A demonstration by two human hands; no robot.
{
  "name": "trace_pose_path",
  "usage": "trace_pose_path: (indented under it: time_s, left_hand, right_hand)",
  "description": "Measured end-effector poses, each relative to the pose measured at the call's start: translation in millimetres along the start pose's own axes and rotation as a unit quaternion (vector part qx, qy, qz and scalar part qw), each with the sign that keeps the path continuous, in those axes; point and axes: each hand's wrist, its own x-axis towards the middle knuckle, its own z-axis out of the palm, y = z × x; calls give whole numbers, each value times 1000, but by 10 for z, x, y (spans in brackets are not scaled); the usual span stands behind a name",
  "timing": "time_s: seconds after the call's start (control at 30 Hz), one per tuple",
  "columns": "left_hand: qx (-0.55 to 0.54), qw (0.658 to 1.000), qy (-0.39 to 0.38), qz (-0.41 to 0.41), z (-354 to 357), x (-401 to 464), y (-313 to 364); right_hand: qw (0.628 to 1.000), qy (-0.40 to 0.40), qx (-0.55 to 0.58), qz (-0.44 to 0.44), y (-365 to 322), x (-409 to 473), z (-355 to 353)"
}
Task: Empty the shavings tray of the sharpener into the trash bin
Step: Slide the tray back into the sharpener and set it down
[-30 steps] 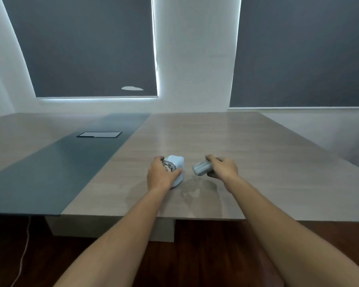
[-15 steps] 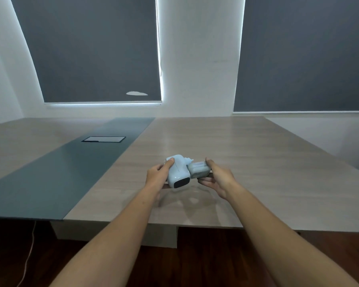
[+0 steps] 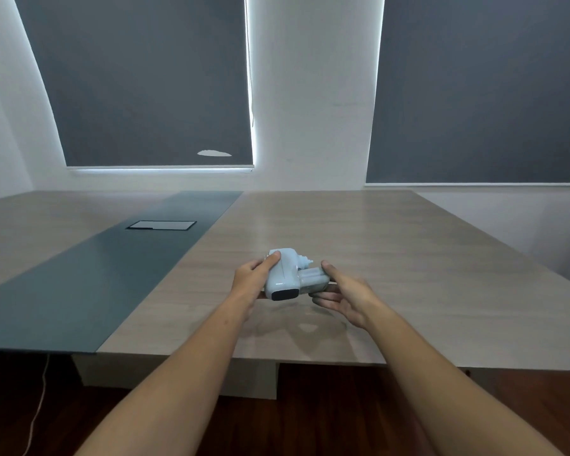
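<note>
A pale blue sharpener (image 3: 283,274) is held tilted just above the wooden table (image 3: 392,258), its dark end facing me. My left hand (image 3: 252,280) grips its left side. The translucent shavings tray (image 3: 313,279) sticks out of the sharpener's right side, partly inside the body. My right hand (image 3: 344,296) holds the tray's outer end between thumb and fingers. No trash bin is in view.
A dark blue-grey strip (image 3: 112,268) runs down the table on the left, with a flat cable hatch (image 3: 161,225) set in it. Two windows with dark blinds fill the far wall. A white cable (image 3: 35,416) hangs over the dark floor below the table's near edge.
One second ago the tray was apart from the sharpener in my right hand. Since then the tray's end has gone into the sharpener's side, and the sharpener has been lifted and turned.
</note>
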Motion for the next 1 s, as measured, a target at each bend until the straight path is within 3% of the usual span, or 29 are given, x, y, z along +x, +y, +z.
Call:
trace_pose_path:
  time_s: [0.4,0.57,0.73,0.87,1.0]
  left_hand:
    - [-6,1000,-13,13,72,-55,80]
    - [-1,1000,-1,23,-99,-99,90]
    - [51,991,111,56,-328,-73,57]
    - [182,949,238,96,-553,-102,2]
    - [244,917,296,108,-728,-133,-99]
  right_hand:
    - [1000,-16,-8,-16,105,-27,262]
    - [997,-26,-71,6,114,-4,319]
    - [998,-21,-62,6,64,-5,394]
    - [999,7,-50,-9,101,-19,288]
    - [992,70,-90,-48,165,-26,122]
